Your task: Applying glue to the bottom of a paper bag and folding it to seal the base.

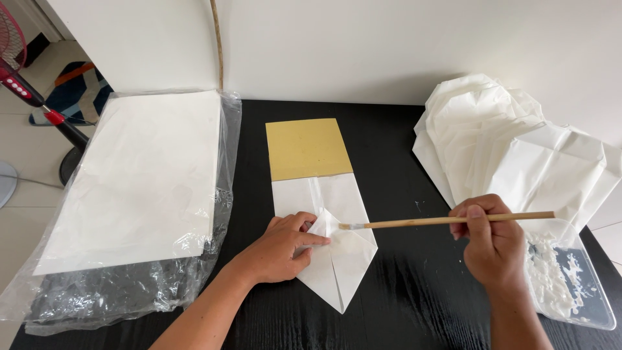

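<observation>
Left hand (285, 249) presses flat on folded paper (337, 249); right hand (492, 243) grips brush (447, 221) touching it.

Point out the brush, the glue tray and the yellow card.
brush (447, 221), head view, middle of the wooden handle
glue tray (599, 303), head view, right rim
yellow card (306, 148), head view, centre of its face

Home craft table (402, 149), floor fan (26, 91)

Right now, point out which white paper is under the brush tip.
The folded, pointed paper at the table's centre, below the tan card. The left hand pins it while the right hand brushes it; the wrapped stack and the heap lie untouched.
</observation>
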